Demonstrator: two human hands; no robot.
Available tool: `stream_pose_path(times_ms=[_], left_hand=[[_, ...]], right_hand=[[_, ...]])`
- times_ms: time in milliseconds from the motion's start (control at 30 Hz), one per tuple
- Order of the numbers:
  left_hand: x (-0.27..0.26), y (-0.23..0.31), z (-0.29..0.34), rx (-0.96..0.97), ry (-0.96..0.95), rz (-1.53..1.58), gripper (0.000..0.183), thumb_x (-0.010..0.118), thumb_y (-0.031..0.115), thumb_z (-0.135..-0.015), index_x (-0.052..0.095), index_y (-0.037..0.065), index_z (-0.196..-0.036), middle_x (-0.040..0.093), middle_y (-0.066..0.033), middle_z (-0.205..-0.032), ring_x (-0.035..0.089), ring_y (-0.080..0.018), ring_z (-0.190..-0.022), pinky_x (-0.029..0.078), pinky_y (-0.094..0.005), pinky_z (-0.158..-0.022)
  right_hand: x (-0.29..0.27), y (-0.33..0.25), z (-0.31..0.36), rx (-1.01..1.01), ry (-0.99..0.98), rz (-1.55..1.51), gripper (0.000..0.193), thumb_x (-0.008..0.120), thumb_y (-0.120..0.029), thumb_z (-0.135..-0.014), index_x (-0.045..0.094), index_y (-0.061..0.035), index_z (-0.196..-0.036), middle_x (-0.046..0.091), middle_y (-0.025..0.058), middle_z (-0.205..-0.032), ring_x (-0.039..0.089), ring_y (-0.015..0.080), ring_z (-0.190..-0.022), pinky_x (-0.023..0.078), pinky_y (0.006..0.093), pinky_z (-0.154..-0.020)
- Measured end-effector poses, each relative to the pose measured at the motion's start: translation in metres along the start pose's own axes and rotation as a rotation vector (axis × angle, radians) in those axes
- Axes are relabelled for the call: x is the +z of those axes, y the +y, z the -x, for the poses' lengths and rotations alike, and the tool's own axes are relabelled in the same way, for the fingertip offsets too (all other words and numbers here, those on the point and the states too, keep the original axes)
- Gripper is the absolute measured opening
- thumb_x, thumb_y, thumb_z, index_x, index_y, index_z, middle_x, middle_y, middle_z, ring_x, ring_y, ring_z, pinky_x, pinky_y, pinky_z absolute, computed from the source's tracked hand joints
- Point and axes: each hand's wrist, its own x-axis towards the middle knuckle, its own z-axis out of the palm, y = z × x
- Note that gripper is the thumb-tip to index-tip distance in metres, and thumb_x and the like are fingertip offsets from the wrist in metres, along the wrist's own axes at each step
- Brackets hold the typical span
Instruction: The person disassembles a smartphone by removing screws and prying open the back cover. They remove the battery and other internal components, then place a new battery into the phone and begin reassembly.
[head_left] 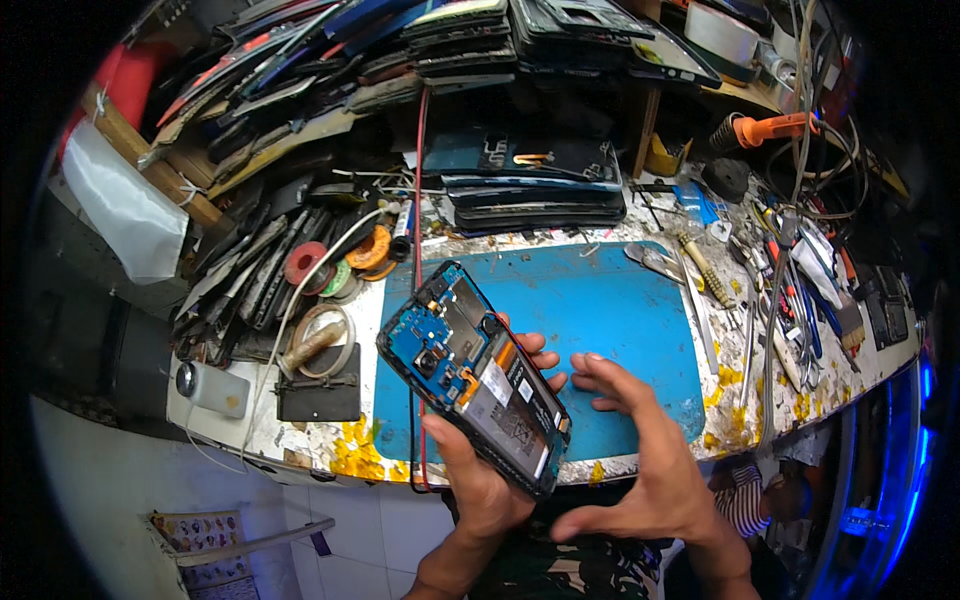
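An opened smartphone (475,375) with its back off is held tilted above the blue work mat (610,300). Its blue circuit board and camera parts show at the upper end, and a dark labelled battery fills the lower half. My left hand (485,480) grips it from below, thumb on the near left edge and fingers curled round the far right edge. Just right of the phone, my right hand (645,460) is apart from it, fingers spread and curved, holding nothing.
Stacked phone panels (540,185) stand behind the mat. Solder spools (305,263) and a white bottle (213,390) lie left. Tweezers (655,263), a brush (850,325) and several tools crowd the right. An orange soldering iron (770,130) sits upper right. A red cable (420,180) crosses the bench.
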Motion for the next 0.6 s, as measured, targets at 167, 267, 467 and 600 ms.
stream_pose_path(times_ms=[167,267,467,600], left_hand=[[-0.001,0.002,0.000,0.021,0.001,-0.102,0.111,0.054,0.078,-0.075,0.019,0.001,-0.146,0.044,-0.0165,-0.134,0.046,-0.0281,-0.126,0.034,-0.0422,-0.111],[-0.003,0.004,0.001,0.035,0.009,-0.052,0.119,0.068,0.073,-0.067,0.018,0.000,-0.146,0.044,-0.0184,-0.135,0.045,-0.0304,-0.129,0.031,-0.0446,-0.113],[-0.019,0.019,0.011,0.016,-0.068,-0.271,0.130,0.082,0.066,-0.055,0.020,0.000,-0.147,0.041,-0.0228,-0.140,0.041,-0.0399,-0.131,0.033,-0.0512,-0.110],[-0.031,0.023,0.014,0.034,-0.122,-0.220,0.126,0.088,0.054,-0.056,0.020,0.002,-0.147,0.039,-0.0232,-0.143,0.037,-0.0403,-0.134,0.030,-0.0527,-0.111]], right_hand=[[0.014,-0.008,-0.014,0.012,0.011,-0.099,0.101,0.087,-0.031,-0.068,0.029,0.0054,-0.142,0.044,0.0269,-0.137,0.051,0.0375,-0.123,0.046,0.0406,-0.100],[0.012,-0.006,-0.014,0.063,-0.022,-0.162,0.102,0.087,-0.026,-0.068,0.026,0.0031,-0.144,0.043,0.0261,-0.139,0.050,0.0359,-0.126,0.044,0.0400,-0.103],[0.005,0.003,-0.005,0.031,-0.116,-0.260,0.097,0.084,-0.022,-0.072,0.026,0.0005,-0.146,0.041,0.0230,-0.143,0.046,0.0360,-0.129,0.040,0.0401,-0.107],[0.001,0.003,-0.002,0.040,-0.145,-0.265,0.095,0.085,-0.018,-0.070,0.029,-0.0002,-0.145,0.044,0.0215,-0.141,0.047,0.0331,-0.129,0.040,0.0396,-0.108]])
